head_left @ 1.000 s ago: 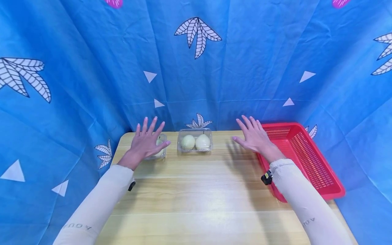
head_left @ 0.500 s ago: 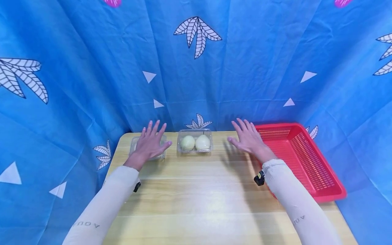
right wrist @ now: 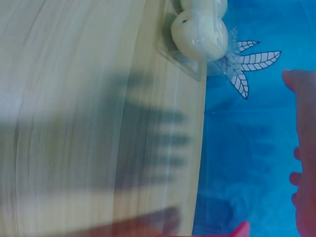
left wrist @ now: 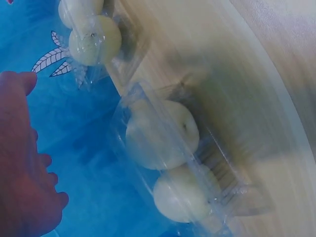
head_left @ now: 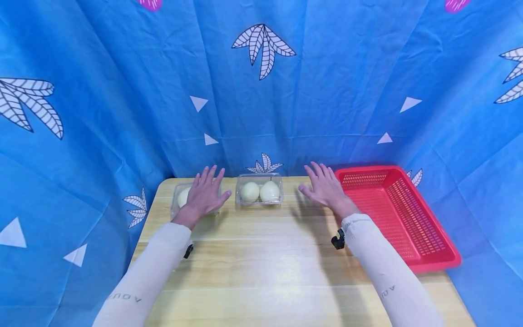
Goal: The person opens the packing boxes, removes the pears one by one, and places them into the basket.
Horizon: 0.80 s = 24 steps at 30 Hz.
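Near the table's far edge, a clear plastic box (head_left: 259, 202) holds two pale round fruits, likely pears (head_left: 270, 191). Left of it, a second clear box (head_left: 175, 205) with two similar fruits (left wrist: 163, 134) lies partly hidden behind my left hand (head_left: 204, 195) in the head view. That hand hovers above this box, fingers spread, holding nothing. My right hand (head_left: 326, 188) hovers with fingers spread between the middle box and the red basket (head_left: 443, 213), and it holds nothing. In the right wrist view a shadow of the hand falls on the table.
The perforated red basket stands at the right side of the wooden table (head_left: 261, 259). A blue patterned curtain (head_left: 347, 81) hangs behind the table and along both sides. Small black devices (head_left: 338, 239) sit at both wrists.
My left hand has shifted right and slightly nearer, uncovering a fruit at the left box's left end. My right hand has drifted left, a little away from the basket. Boxes and basket stay put.
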{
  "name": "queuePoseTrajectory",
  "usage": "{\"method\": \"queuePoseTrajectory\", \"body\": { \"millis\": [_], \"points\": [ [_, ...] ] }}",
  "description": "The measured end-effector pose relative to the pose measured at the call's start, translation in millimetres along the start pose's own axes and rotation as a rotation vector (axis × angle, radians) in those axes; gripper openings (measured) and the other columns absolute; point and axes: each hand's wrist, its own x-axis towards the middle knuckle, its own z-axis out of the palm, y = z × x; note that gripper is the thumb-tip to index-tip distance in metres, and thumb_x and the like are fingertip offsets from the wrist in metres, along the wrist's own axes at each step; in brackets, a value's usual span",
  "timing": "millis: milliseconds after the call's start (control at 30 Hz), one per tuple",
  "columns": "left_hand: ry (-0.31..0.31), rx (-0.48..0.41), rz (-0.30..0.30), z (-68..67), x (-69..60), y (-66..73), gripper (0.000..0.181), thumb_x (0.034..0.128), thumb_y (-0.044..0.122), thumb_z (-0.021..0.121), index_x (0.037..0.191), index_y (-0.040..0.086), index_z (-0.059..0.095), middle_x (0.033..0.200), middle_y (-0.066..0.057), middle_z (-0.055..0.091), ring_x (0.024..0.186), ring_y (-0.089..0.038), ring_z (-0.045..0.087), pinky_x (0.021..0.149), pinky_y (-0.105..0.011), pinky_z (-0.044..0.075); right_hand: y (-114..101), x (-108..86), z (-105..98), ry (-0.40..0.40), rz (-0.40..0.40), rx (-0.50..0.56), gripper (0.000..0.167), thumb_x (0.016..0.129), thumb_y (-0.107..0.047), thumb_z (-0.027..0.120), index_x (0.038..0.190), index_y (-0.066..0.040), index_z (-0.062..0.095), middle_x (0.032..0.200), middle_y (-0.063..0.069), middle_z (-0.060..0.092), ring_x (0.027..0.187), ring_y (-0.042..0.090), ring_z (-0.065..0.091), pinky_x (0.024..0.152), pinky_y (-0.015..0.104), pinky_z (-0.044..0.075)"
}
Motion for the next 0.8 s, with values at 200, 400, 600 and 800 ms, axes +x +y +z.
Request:
{"method": "queuePoseTrajectory", "body": {
  "millis": [200, 400, 600, 800],
  "points": [
    [0.005, -0.017, 0.010, 6.7, 4.8, 3.9, 0.083, 0.1041, 0.060, 0.039, 0.167, 0.013, 0.013, 0.174, -0.019, 0.012, 0.162, -0.043, 0.008, 0.131, -0.062, 0.009, -7, 5.6, 5, -0.002, 0.005, 0.006, 0.083, 0.102, -0.064, 0.039, 0.164, -0.010, 0.025, 0.171, 0.020, 0.022, 0.156, 0.047, 0.024, 0.129, 0.063, 0.017],
    [0.022, -0.022, 0.010, 14.6, 9.5, 5.4, 0.082, 0.1035, 0.059, 0.039, 0.166, 0.011, 0.017, 0.173, -0.021, 0.017, 0.160, -0.045, 0.015, 0.130, -0.062, 0.014, -11, 10.3, 12, 0.005, -0.006, -0.003, 0.083, 0.102, -0.062, 0.038, 0.163, -0.007, 0.026, 0.169, 0.022, 0.026, 0.154, 0.048, 0.028, 0.128, 0.064, 0.020],
    [0.035, 0.002, 0.012, 22.4, 14.7, 6.7, 0.082, 0.1029, 0.057, 0.041, 0.165, 0.007, 0.021, 0.170, -0.022, 0.023, 0.157, -0.045, 0.024, 0.126, -0.062, 0.025, -14, 14.2, 21, 0.003, -0.011, 0.005, 0.082, 0.102, -0.059, 0.038, 0.162, -0.004, 0.028, 0.167, 0.023, 0.030, 0.153, 0.048, 0.031, 0.128, 0.062, 0.020],
    [0.041, -0.005, 0.020, 29.3, 18.0, 9.0, 0.079, 0.1032, 0.051, 0.044, 0.163, 0.004, 0.024, 0.167, -0.023, 0.030, 0.153, -0.044, 0.032, 0.125, -0.061, 0.029, -17, 17.5, 34, -0.001, -0.005, 0.001, 0.079, 0.103, -0.058, 0.036, 0.160, -0.004, 0.030, 0.165, 0.023, 0.034, 0.152, 0.047, 0.033, 0.128, 0.061, 0.021]
  ]
}}
